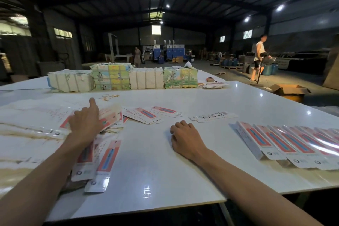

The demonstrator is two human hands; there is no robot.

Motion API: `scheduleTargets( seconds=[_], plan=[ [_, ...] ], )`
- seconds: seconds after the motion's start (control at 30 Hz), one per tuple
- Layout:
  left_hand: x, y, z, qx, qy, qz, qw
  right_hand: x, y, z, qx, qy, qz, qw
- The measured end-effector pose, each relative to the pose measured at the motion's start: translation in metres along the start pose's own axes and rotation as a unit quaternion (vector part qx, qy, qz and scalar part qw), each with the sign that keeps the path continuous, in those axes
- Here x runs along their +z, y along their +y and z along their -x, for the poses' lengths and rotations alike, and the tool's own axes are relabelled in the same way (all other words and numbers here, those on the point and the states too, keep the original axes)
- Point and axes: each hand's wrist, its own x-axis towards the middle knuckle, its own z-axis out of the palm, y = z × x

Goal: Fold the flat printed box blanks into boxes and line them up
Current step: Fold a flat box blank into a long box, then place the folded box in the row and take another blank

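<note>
Flat printed box blanks, white with a pink and blue panel, lie in a loose pile at the left of the white table. My left hand rests on that pile with its index finger stretched forward. More blanks lie under my left forearm, and others are scattered further back. My right hand rests on the bare tabletop with its fingers curled under, holding nothing. A row of folded boxes stands lined up at the right, overlapping one another.
Wrapped paper bundles stand in a row at the far side of the table. Large torn sheets cover the left end. An open cardboard carton sits on the floor to the right. Two people stand in the hall beyond.
</note>
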Motion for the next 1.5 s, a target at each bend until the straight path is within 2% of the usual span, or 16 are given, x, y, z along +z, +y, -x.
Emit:
scheduleTargets(
  seconds=[0.1, 0.17, 0.23, 0.3, 0.4, 0.47, 0.53, 0.57, 0.67, 0.8, 0.97, 1.1, 1.23, 1.33, 1.4, 1.5],
  plan=[
    [-0.017, 0.02, -0.008, 0.026, -0.023, 0.127, 0.991, -0.002, 0.002, -0.001, 0.028, 0.041, -0.079, 0.996],
    [-0.025, 0.04, -0.009, 0.03, -0.129, 0.307, 0.943, -0.006, 0.004, -0.002, 0.066, 0.084, -0.176, 0.979],
    [-0.028, 0.065, 0.0, 0.024, -0.285, 0.462, 0.839, -0.011, 0.005, -0.002, 0.102, 0.124, -0.274, 0.948],
    [-0.019, 0.088, 0.015, 0.031, -0.401, 0.54, 0.739, -0.014, 0.006, -0.003, 0.12, 0.152, -0.354, 0.915],
    [0.008, 0.113, 0.038, 0.022, -0.491, 0.612, 0.62, -0.018, 0.006, -0.004, 0.131, 0.171, -0.419, 0.882],
    [0.025, 0.125, 0.05, -0.013, -0.534, 0.662, 0.526, -0.019, 0.006, -0.005, 0.137, 0.168, -0.443, 0.87],
    [0.041, 0.135, 0.059, -0.036, -0.555, 0.693, 0.459, -0.02, 0.005, -0.004, 0.143, 0.148, -0.465, 0.861],
    [0.048, 0.139, 0.064, -0.041, -0.551, 0.703, 0.447, -0.02, 0.006, -0.004, 0.143, 0.134, -0.467, 0.862],
    [0.06, 0.14, 0.075, -0.054, -0.502, 0.733, 0.456, -0.019, 0.008, -0.003, 0.134, 0.114, -0.423, 0.889],
    [0.06, 0.134, 0.079, -0.034, -0.482, 0.755, 0.442, -0.024, 0.007, -0.007, 0.155, 0.074, -0.455, 0.874],
    [0.053, 0.131, 0.083, -0.01, -0.515, 0.764, 0.389, -0.044, 0.02, -0.021, 0.158, 0.0, -0.463, 0.872],
    [0.055, 0.129, 0.081, -0.005, -0.524, 0.751, 0.402, -0.057, 0.028, -0.032, 0.178, -0.082, -0.545, 0.815],
    [0.061, 0.126, 0.076, 0.018, -0.536, 0.729, 0.425, -0.049, 0.032, -0.035, 0.163, -0.071, -0.543, 0.821],
    [0.068, 0.125, 0.073, 0.04, -0.544, 0.708, 0.448, -0.042, 0.035, -0.032, 0.173, -0.106, -0.532, 0.822],
    [0.071, 0.125, 0.071, 0.052, -0.56, 0.701, 0.438, -0.041, 0.04, -0.031, 0.178, -0.121, -0.539, 0.814],
    [0.072, 0.125, 0.07, 0.062, -0.561, 0.706, 0.427, -0.046, 0.045, -0.027, 0.158, -0.142, -0.592, 0.777]
  ],
)
